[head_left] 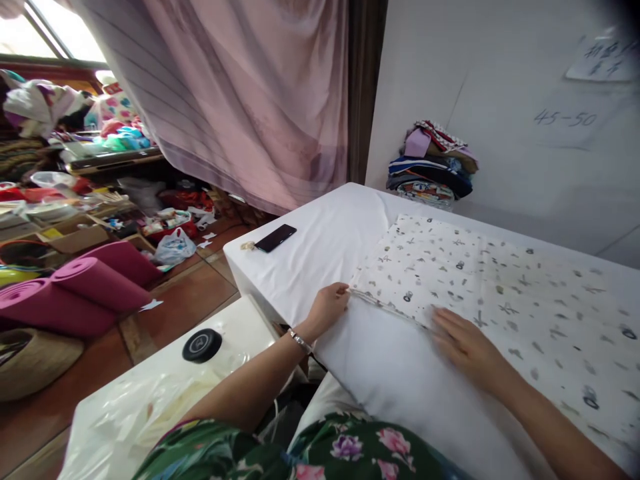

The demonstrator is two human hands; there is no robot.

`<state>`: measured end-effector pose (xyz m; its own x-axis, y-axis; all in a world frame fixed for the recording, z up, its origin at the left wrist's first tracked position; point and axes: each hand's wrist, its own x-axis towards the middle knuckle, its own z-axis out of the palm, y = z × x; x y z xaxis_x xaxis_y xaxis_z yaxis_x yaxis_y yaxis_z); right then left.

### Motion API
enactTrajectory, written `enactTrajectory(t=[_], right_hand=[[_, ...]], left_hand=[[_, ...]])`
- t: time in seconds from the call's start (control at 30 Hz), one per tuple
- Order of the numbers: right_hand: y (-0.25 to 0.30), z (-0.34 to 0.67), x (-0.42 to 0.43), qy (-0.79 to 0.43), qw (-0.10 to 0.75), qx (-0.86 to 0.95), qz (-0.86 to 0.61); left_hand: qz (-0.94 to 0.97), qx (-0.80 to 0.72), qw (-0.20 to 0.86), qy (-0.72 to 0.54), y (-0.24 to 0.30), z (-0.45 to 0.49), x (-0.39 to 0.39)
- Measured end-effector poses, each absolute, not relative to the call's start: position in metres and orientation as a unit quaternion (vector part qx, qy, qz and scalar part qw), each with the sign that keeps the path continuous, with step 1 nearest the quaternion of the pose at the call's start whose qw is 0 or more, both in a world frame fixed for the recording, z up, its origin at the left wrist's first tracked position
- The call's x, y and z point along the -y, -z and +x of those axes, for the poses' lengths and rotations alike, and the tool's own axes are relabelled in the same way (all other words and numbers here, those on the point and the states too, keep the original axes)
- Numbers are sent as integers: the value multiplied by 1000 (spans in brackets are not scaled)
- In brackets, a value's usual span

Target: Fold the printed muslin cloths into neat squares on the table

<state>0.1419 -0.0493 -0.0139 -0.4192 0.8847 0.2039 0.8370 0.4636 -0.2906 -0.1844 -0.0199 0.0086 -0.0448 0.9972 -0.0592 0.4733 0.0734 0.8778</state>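
A white fabric (450, 273) printed with small grey-green motifs lies spread on a white-covered table (320, 260). At its near left corner, my left hand (329, 308) pinches the edge between thumb and fingers; a silver bracelet circles that wrist. My right hand (463, 343) rests flat on the fabric's near edge, its fingers stretched out and slightly blurred. Between the two hands the edge looks folded or layered. Toward the right, the fabric runs out of view past my right forearm.
A black phone (277, 238) lies at the table's left edge. Folded cloths (433, 163) are stacked against the wall behind. A lower white surface (240, 320) at left bears a round black object (202, 345) and clear plastic. Pink rolls (100, 283) lie on the tiled floor beneath a hanging curtain (250, 87).
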Motion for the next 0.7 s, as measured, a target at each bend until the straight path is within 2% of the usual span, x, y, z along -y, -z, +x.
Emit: enactTrajectory(t=[0.1, 0.2, 0.43, 0.7], right_hand=[[-2, 79, 18, -104, 215, 870, -431], [-7, 24, -11, -106, 261, 868, -409], [10, -21, -41, -105, 214, 864, -444], [14, -17, -44, -224, 329, 785, -475]], left_hand=[[384, -595, 592, -384, -15, -181, 28], [249, -510, 695, -441, -18, -172, 32], [114, -441, 718, -526, -13, -159, 34], [133, -414, 752, -496, -10, -155, 13]])
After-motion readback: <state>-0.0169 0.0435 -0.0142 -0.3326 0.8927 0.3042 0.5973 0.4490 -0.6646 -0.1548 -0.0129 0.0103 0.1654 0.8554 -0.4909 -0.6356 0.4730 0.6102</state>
